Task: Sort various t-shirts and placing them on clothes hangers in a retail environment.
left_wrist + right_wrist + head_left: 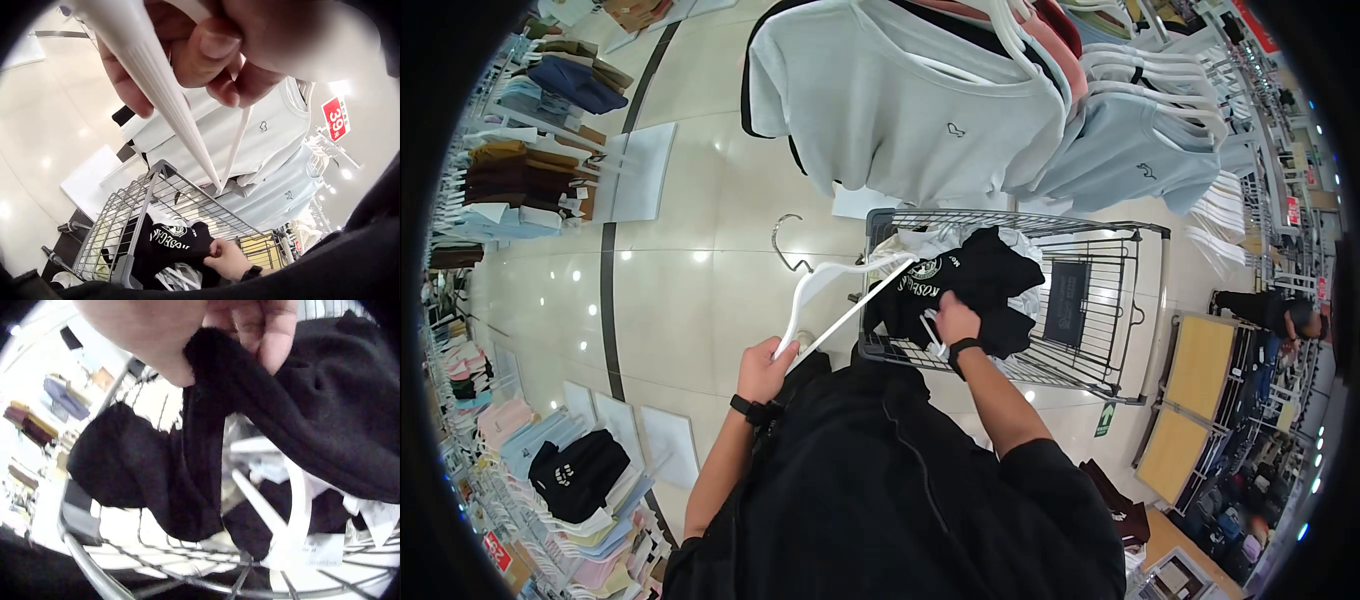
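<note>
My left hand grips one end of a white clothes hanger with a metal hook. The hanger slants up and right, its far end overlapping the cart's near-left corner in the head view. A black T-shirt with white lettering lies bunched over other clothes in the shopping cart. My right hand pinches an edge of this shirt; in the right wrist view the black fabric is lifted between thumb and fingers. Below that edge, white hangers lie in the cart beside a paper tag.
Pale grey shirts hang on a rack just beyond the cart, light blue ones to their right. More clothes racks stand along the left. Tiled floor lies left of the cart. A person is at the far right.
</note>
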Available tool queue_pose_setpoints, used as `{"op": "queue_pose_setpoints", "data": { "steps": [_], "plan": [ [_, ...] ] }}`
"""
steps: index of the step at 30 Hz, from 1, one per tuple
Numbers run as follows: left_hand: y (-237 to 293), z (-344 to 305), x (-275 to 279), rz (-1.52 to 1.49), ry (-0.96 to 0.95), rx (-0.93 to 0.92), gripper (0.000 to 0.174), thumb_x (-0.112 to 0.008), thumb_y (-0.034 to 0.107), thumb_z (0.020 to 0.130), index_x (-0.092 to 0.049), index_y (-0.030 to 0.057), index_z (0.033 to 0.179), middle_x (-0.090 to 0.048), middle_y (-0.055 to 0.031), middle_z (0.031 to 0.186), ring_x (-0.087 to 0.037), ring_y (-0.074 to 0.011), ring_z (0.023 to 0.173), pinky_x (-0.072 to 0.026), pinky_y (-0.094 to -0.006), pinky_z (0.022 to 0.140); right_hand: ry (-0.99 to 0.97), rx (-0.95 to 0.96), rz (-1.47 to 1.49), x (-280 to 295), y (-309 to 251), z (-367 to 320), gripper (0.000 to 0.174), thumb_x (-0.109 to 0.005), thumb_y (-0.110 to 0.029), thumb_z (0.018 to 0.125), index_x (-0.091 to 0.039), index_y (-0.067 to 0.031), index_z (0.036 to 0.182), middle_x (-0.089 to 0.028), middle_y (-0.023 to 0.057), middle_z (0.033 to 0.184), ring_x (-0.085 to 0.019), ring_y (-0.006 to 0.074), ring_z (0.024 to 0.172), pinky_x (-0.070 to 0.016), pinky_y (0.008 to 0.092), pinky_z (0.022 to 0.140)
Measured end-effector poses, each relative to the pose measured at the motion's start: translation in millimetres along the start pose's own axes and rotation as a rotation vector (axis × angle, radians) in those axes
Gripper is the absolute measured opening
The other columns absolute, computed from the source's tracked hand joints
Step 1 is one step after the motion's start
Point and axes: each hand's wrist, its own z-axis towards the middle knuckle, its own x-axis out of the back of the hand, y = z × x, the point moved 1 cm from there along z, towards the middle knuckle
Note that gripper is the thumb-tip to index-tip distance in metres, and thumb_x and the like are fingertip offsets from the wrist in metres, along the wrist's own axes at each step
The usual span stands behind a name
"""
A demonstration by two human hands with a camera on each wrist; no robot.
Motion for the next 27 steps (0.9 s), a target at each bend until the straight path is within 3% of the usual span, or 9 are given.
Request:
{"op": "queue_pose_setpoints", "data": {
  "steps": [3, 7, 11, 14, 17, 21, 23, 26, 27],
  "plan": [
    [-13, 3, 13, 0.001, -0.079, -0.052, 0.039, -0.068, 0.03, 0.096, -0.063, -0.0019, 0.075, -0.042, -0.0034, 0.055, -0.037, -0.0105, 0.056, -0.0332, -0.0326, 0.051, 0.278, -0.09, 0.194, 53, 10, -10, 0.03, -0.066, -0.006, 0.077, -0.053, -0.0117, 0.103, -0.064, 0.0126, 0.1, -0.065, 0.039, 0.088, -0.0523, 0.0493, 0.074],
    [-20, 11, 29, 0.002, -0.19, -0.227, 0.036, -0.069, 0.029, 0.095, -0.064, -0.0009, 0.076, -0.049, -0.0091, 0.057, -0.043, -0.0171, 0.053, -0.0368, -0.0355, 0.052, 0.429, -0.147, 0.151, 73, 40, -29, 0.025, -0.068, -0.007, 0.077, -0.067, -0.0098, 0.103, -0.068, 0.0135, 0.1, -0.067, 0.0362, 0.091, -0.0541, 0.0462, 0.079],
    [-26, 13, 51, 0.047, -0.249, -0.389, 0.033, -0.068, 0.029, 0.093, -0.065, 0.0008, 0.077, -0.057, -0.0159, 0.065, -0.052, -0.0299, 0.057, -0.0419, -0.0398, 0.056, 0.324, -0.323, 0.212, 72, 46, -54, 0.02, -0.067, -0.011, 0.079, -0.075, -0.0086, 0.098, -0.071, 0.0173, 0.1, -0.068, 0.0368, 0.097, -0.0549, 0.0458, 0.085],
    [-39, 11, 63, 0.021, -0.315, -0.416, 0.033, -0.067, 0.03, 0.093, -0.065, 0.0018, 0.076, -0.058, -0.0158, 0.067, -0.056, -0.0331, 0.061, -0.0437, -0.0412, 0.058, 0.236, -0.386, 0.113, 75, 28, -86, 0.025, -0.076, -0.02, 0.079, -0.074, -0.0062, 0.1, -0.073, 0.0188, 0.096, -0.071, 0.0353, 0.094, -0.0555, 0.0431, 0.085],
    [-50, 6, 74, 0.031, -0.355, -0.52, 0.035, -0.066, 0.032, 0.094, -0.065, 0.0029, 0.075, -0.059, -0.0149, 0.067, -0.058, -0.0337, 0.063, -0.045, -0.0421, 0.06, 0.187, -0.521, 0.048, 78, 20, -114, 0.037, -0.082, -0.03, 0.071, -0.071, -0.0044, 0.095, -0.073, 0.0209, 0.094, -0.071, 0.0379, 0.094, -0.0559, 0.044, 0.084],
    [-74, -3, 86, 0.099, -0.35, -0.635, 0.033, -0.069, 0.028, 0.093, -0.064, 0.0013, 0.073, -0.058, -0.014, 0.066, -0.054, -0.0304, 0.059, -0.0435, -0.0411, 0.058, 0.279, -0.578, -0.088, 93, -27, -153, 0.032, -0.072, -0.037, 0.078, -0.07, -0.008, 0.092, -0.073, 0.0189, 0.091, -0.07, 0.0398, 0.091, -0.0554, 0.0486, 0.079],
    [-82, -9, 93, 0.142, -0.335, -0.678, 0.033, -0.069, 0.029, 0.092, -0.065, 0.0021, 0.073, -0.058, -0.0144, 0.067, -0.057, -0.0334, 0.062, -0.045, -0.0424, 0.059, 0.448, -0.57, -0.155, 105, -47, -167, 0.031, -0.061, -0.039, 0.087, -0.068, -0.0094, 0.083, -0.071, 0.0185, 0.087, -0.068, 0.041, 0.083, -0.054, 0.0518, 0.072],
    [-93, -14, 97, 0.136, -0.35, -0.684, 0.034, -0.069, 0.03, 0.092, -0.065, 0.0025, 0.073, -0.058, -0.0145, 0.066, -0.057, -0.0335, 0.062, -0.0456, -0.0426, 0.059, 0.668, -0.465, -0.212, 129, -68, -181, 0.033, -0.055, -0.038, 0.091, -0.064, -0.0088, 0.079, -0.069, 0.017, 0.079, -0.066, 0.0425, 0.075, -0.0511, 0.0534, 0.065],
    [-93, -15, 99, 0.135, -0.351, -0.689, 0.034, -0.069, 0.03, 0.092, -0.065, 0.0025, 0.073, -0.058, -0.0145, 0.066, -0.057, -0.0335, 0.062, -0.0456, -0.0426, 0.059, 0.661, -0.477, -0.22, 138, -72, -183, 0.032, -0.059, -0.039, 0.091, -0.063, -0.0089, 0.083, -0.068, 0.0163, 0.078, -0.065, 0.0411, 0.078, -0.0505, 0.0522, 0.066]
  ]
}}
